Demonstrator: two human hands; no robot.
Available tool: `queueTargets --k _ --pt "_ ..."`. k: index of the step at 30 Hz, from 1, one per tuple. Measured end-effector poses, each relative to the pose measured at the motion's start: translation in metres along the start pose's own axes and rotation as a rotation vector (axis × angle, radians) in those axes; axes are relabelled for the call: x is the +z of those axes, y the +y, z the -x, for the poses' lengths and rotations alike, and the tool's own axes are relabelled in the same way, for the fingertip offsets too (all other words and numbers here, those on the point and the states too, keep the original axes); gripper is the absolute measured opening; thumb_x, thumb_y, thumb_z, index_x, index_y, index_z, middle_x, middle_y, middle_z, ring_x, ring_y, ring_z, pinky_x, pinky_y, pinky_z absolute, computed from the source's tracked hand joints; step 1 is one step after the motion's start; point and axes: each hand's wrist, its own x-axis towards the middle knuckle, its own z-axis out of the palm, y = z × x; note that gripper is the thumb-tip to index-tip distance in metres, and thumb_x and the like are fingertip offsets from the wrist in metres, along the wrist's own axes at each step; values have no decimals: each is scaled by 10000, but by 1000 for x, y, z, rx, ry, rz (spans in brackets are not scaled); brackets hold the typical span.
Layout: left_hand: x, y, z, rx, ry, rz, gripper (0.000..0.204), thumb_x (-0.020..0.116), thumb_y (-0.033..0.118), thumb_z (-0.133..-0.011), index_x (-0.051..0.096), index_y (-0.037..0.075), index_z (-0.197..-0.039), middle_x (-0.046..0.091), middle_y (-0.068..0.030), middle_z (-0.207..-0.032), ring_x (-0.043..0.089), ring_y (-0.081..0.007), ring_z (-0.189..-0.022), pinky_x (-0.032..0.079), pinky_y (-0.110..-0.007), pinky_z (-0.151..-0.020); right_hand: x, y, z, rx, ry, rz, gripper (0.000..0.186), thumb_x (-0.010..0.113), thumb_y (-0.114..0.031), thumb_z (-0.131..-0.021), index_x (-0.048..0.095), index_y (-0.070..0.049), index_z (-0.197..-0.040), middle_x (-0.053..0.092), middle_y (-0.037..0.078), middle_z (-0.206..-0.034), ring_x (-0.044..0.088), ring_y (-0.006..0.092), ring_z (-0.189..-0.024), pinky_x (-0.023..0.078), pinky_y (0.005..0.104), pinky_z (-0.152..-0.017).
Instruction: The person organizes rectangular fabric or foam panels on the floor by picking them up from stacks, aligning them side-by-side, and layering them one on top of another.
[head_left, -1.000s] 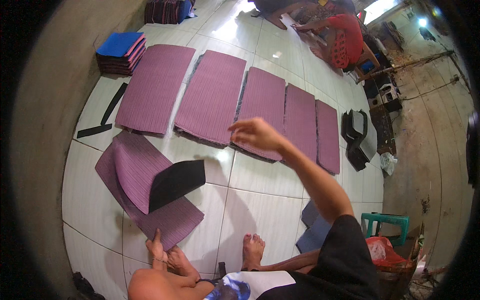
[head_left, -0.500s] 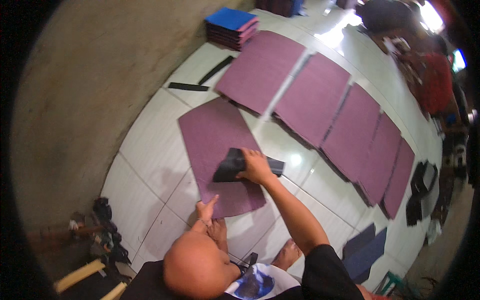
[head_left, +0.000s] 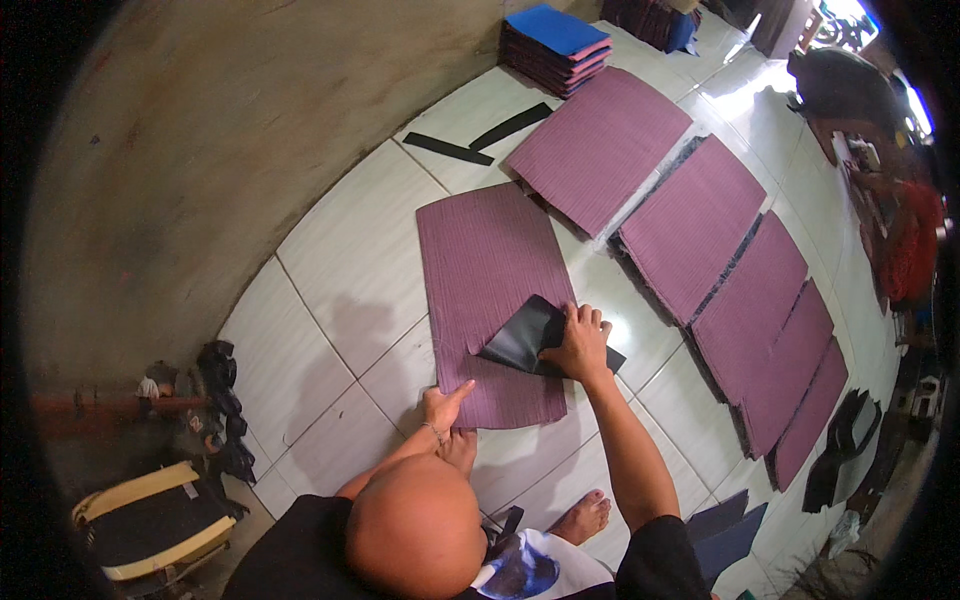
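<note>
A purple ribbed sheet [head_left: 500,250] lies on the tiled floor in front of me. My left hand [head_left: 447,404] grips its near left edge, thumb on top and the other fingers mostly hidden. Over the sheet's near right part, my right hand [head_left: 583,345] holds a black flexible piece [head_left: 525,335], thumb on its face and fingers spread along the far side. One end of this piece sticks out past the sheet's right edge. Whether it touches the sheet along its whole length I cannot tell.
Several stacks of purple sheets [head_left: 690,235] run in a row to the right. Two black strips [head_left: 447,149] lie beyond, near a stack topped with blue [head_left: 560,30]. Dark blue sheets [head_left: 725,535] lie near right; a yellow-edged black frame [head_left: 155,520] stands near left, beside the wall [head_left: 200,150].
The whole view has shifted, so the floor things sit farther right in the picture. The black piece has turned and shows more of its flat face; both hands keep their grip.
</note>
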Motion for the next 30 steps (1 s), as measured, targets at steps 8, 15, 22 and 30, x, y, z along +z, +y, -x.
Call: queueTargets --k 8,15,22,30 --pt "3 41 12 -15 -179 167 387 800 224 -770 674 -99 -943 691 -142 -891 637 -192 -766 512 -338 -676 -46 40 3 -170 -118 -471 212 708 -158 -773 591 -19 -884 626 192 -837 620 345 -843 457 436 -706" --pt "-3 76 33 -119 -500 204 426 775 227 -796 637 -104 -1026 669 -156 -980 629 -215 -830 509 -358 -726 -296 99 70 14 -156 -346 188 683 -160 -882 687 -13 -1000 674 0 -808 562 75 -702 493 288 -675" --pt "11 22 68 -329 -724 32 476 762 254 -807 601 -103 -1077 651 -167 -1016 627 -234 -859 511 -373 -745 -495 268 200 351 457 -271 162 701 -91 -799 724 -3 -933 700 33 -819 640 97 -709 508 267 -679" --pt "5 28 25 -231 -564 -7 534 746 285 -819 560 -101 -1136 630 -181 -1058 624 -256 -892 515 -390 -766 -569 342 285 566 772 550 257 678 -188 -736 730 -43 -941 715 141 -825 689 284 -764 536 406 -739"
